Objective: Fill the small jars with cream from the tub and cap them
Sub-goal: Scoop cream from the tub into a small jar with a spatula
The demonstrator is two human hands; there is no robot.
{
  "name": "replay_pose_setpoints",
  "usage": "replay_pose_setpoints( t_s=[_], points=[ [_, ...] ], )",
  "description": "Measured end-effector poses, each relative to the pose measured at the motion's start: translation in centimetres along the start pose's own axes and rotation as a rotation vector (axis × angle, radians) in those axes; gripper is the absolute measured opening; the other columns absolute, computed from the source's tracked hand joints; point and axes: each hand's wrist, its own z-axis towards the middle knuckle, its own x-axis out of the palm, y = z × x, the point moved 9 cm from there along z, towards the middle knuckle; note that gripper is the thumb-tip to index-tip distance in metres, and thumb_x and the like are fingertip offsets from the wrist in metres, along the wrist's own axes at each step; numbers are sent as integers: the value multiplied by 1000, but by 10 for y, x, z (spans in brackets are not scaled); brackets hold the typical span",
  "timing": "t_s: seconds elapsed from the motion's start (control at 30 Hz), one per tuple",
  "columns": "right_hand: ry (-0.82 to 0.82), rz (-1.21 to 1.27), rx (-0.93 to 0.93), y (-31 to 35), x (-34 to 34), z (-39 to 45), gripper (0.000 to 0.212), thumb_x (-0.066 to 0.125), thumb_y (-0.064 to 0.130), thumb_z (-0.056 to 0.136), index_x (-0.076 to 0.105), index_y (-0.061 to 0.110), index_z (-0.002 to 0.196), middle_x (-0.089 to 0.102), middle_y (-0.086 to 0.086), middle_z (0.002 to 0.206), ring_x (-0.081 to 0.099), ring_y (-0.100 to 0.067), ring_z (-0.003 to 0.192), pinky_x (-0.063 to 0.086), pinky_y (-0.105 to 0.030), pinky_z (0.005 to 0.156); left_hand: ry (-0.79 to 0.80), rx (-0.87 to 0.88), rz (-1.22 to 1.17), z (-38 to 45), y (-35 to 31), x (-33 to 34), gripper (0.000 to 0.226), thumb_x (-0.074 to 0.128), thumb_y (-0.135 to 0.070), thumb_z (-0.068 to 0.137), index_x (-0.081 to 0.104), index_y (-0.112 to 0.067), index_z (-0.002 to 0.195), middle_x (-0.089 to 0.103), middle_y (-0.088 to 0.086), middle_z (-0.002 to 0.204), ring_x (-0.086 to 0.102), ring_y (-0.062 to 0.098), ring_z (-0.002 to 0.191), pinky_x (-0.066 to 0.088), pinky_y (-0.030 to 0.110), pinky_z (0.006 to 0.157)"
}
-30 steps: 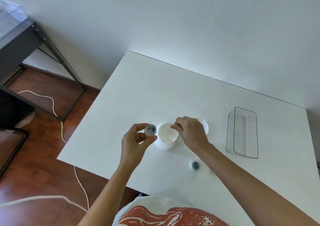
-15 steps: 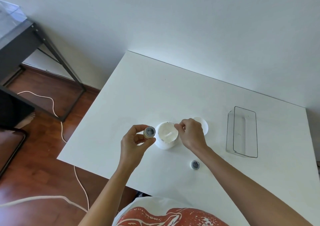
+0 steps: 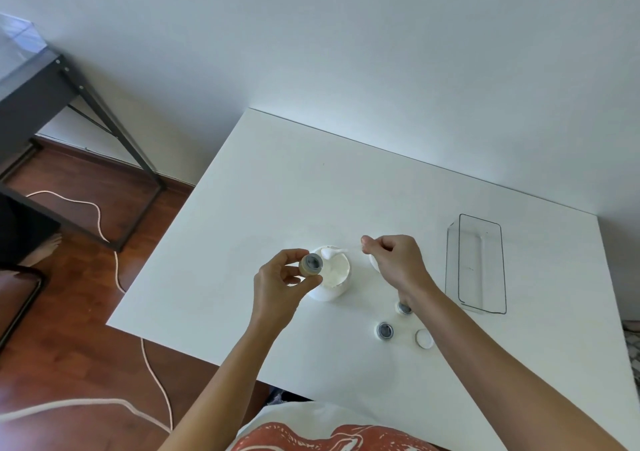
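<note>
My left hand (image 3: 280,279) pinches a small jar (image 3: 310,264) between thumb and fingertips, just beside the open cream tub (image 3: 333,274). My right hand (image 3: 398,260) pinches a thin spatula (image 3: 334,252), its cream-loaded tip over the tub, near the jar's mouth.

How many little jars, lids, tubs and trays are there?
Little jars: 3 (one in the left hand, two on the table)
Small lids: 1
Cream tubs: 1
Clear trays: 1
Total: 6
</note>
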Motion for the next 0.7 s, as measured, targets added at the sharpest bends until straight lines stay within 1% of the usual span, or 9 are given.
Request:
replay_pose_setpoints(
  t_s=[0.1,0.17,0.2,0.3,0.37,0.43,0.5,0.57,0.7],
  points=[
    [-56,-41,-103,14,0,-6,35,62,28,91,66,1,69,48,7,47,39,-6,44,31,-14,45,17,10,-11,1,-6,5,38,85,-3,72,70,-31,94,76,-17,87,66,4,68,52,16,67],
    [-123,-101,-221,26,-2,-12,38,62,27,91,60,-1,65,41,5,48,35,-9,45,31,-20,48,20,14,-17,1,-9,7,39,85,-3,72,70,-33,93,75,-19,84,65,1,64,49,13,64],
    [-158,-134,-295,33,-3,-17,38,62,26,91,57,1,63,39,5,50,35,-9,47,30,-22,51,18,13,-21,2,-10,7,39,85,-3,72,70,-32,93,76,-17,85,66,2,64,49,13,63],
    [-228,-207,-568,57,-2,-38,26,65,23,90,60,11,67,46,4,62,43,-6,56,32,-18,58,14,4,-43,2,-10,7,37,85,-2,72,71,-27,96,77,-12,91,70,8,70,52,16,65],
    [-210,-277,-796,72,3,-56,19,66,19,89,65,9,73,51,0,69,47,-8,60,36,-15,61,14,-6,-56,3,-8,8,35,84,-3,72,73,-22,99,78,-10,93,72,13,74,53,17,66],
    [-193,-417,-1038,82,11,-76,18,66,17,90,68,6,75,52,-4,69,48,-17,60,40,-23,60,10,-12,-57,3,-8,7,34,84,-6,72,73,-21,100,78,-10,93,72,14,75,52,17,65],
    [-224,-549,-1210,85,16,-90,19,66,16,89,69,6,73,51,-5,65,45,-21,57,42,-32,55,3,-15,-59,3,-8,6,33,85,-7,72,73,-23,99,78,-11,92,73,14,75,53,18,66],
    [-265,-606,-1289,86,16,-98,18,66,15,89,71,7,73,50,-5,63,42,-21,55,41,-34,51,-5,-18,-65,4,-7,5,33,86,-7,73,73,-23,99,78,-11,91,73,14,76,53,17,66],
    [-301,-628,-1315,85,12,-101,22,66,15,90,71,7,70,50,-4,61,42,-21,54,41,-34,50,-7,-18,-68,5,-7,4,34,85,-6,73,74,-21,101,78,-9,91,72,13,74,50,15,64]
  ],
)
